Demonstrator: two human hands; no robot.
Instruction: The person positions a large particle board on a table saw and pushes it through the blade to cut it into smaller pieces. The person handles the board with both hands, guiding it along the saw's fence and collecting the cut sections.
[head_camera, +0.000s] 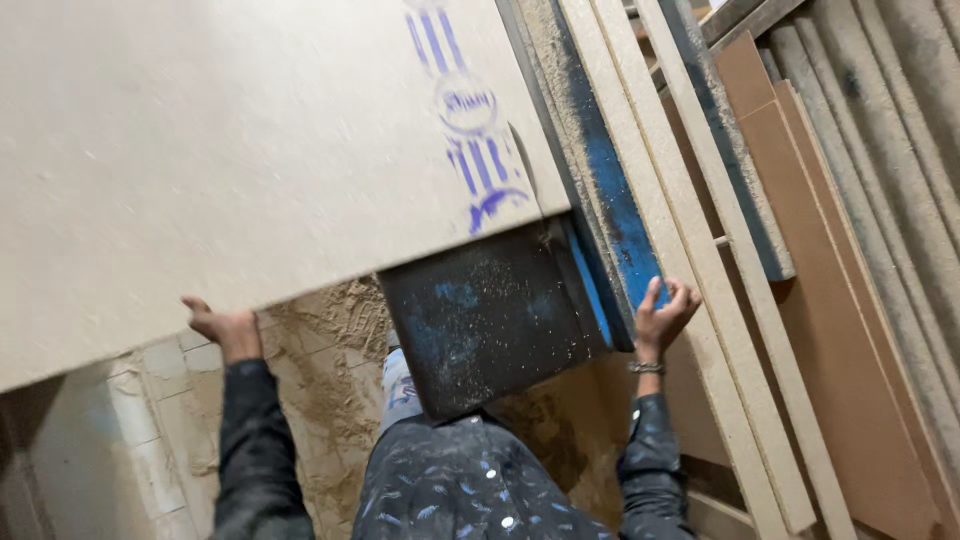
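**Large board held by its edges in a dusty workshop**

The floor (330, 400) was thick with sawdust over pale tiles, and long offcut strips (700, 300) and brown panels (840, 380) leaned along the right side. A dark metal machine table (490, 330) with a blue rail (610, 200) sat in the middle, speckled with dust.

The pale sheet board (230, 160) filled the upper left of the view, lying across the machine table and overhanging it toward the floor. Its long axis ran from lower left to upper right, with a blue stamp near its right corner. The left hand (225, 325) curled its fingers under the board's lower edge, gripping it. The right hand (662, 310) was raised by the blue rail with fingers spread wide and slightly hooked; whether it touched the rail or a strip behind was hard to tell.

The board looked stiff, broad and probably heavy, awkward for one grip. It would likely handle best by two well-separated edges, since its smooth dusty face offered little purchase.
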